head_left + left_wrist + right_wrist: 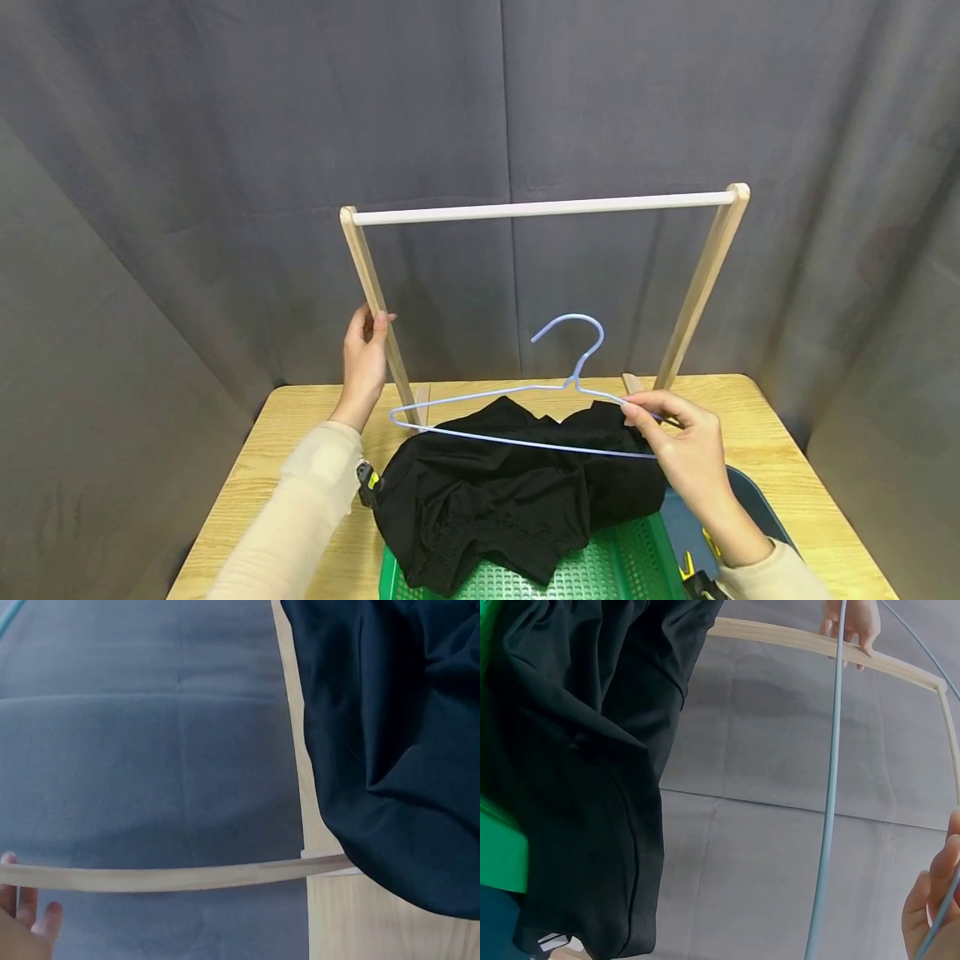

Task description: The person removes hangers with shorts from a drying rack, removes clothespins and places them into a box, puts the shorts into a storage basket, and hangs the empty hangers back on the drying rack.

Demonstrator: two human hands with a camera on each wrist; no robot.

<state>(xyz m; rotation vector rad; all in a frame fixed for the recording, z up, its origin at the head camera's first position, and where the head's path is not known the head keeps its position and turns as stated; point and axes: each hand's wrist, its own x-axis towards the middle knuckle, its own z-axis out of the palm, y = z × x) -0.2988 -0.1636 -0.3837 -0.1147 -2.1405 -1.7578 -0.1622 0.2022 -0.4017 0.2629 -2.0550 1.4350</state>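
My left hand (365,358) holds the left post (377,292) of a wooden rack with a white crossbar (543,208); in the left wrist view its fingers lie about the post at the lower left corner. A light blue wire hanger (576,379) is up in front of the rack, its hook upward and nothing on it. With thumb and fingers, my right hand (686,433) pinches the hanger's right shoulder. Under the hanger, a crumpled black garment (510,492) lies over a green basket (667,550). The right wrist view shows the hanger's wire (827,825) beside the garment (592,787).
A dark blue container (750,492) stands right of the green basket, with small yellow pieces (711,543) seen beside my right wrist. Everything stands on a light wooden table (300,417) with rounded back corners. Grey curtains (435,108) hang behind and at the sides.
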